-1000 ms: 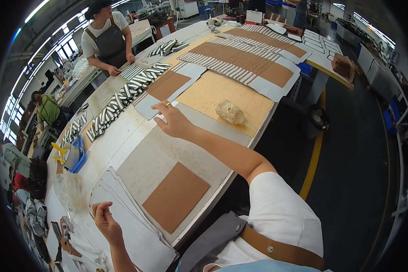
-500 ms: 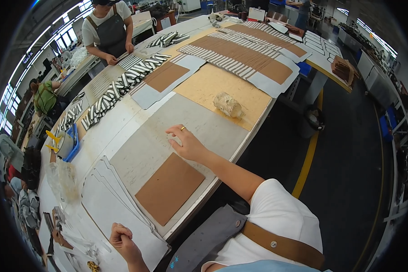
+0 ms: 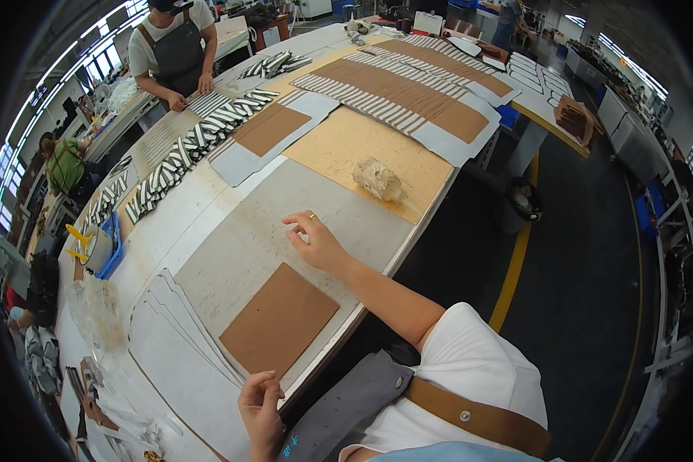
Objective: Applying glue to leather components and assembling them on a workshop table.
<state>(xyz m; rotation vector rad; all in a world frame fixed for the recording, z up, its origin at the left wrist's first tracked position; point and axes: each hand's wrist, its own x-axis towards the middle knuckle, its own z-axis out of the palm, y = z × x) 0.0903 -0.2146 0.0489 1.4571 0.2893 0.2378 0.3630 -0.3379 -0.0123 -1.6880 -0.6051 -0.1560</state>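
Observation:
A flat brown rectangular sheet [image 3: 279, 320] lies on the grey mat [image 3: 316, 185] at the table's near edge. My right hand [image 3: 316, 245], with a ring on one finger, is over the mat just beyond the sheet. Its fingers are bent but apart, and nothing shows in them. Close to the sheet's near corner is my left hand [image 3: 260, 406], fingers loosely curled and thumb apart, no object visible in it. Large white sheets [image 3: 169, 358] lie in a fanned stack left of the brown one.
Beyond the mat, a whitish lump [image 3: 377, 179] sits on a tan board [image 3: 323, 146]. Brown panels with striped strips [image 3: 393, 88] cover the far table. A tub with yellow handles [image 3: 98, 248] and a clear plastic bag [image 3: 92, 312] stand left. Across the table, a person [image 3: 179, 54] handles strips.
My left hand has moved right, toward the brown sheet's near corner, and its fingers have loosened. The right hand stays nearly in place. The whole view has shifted slightly.

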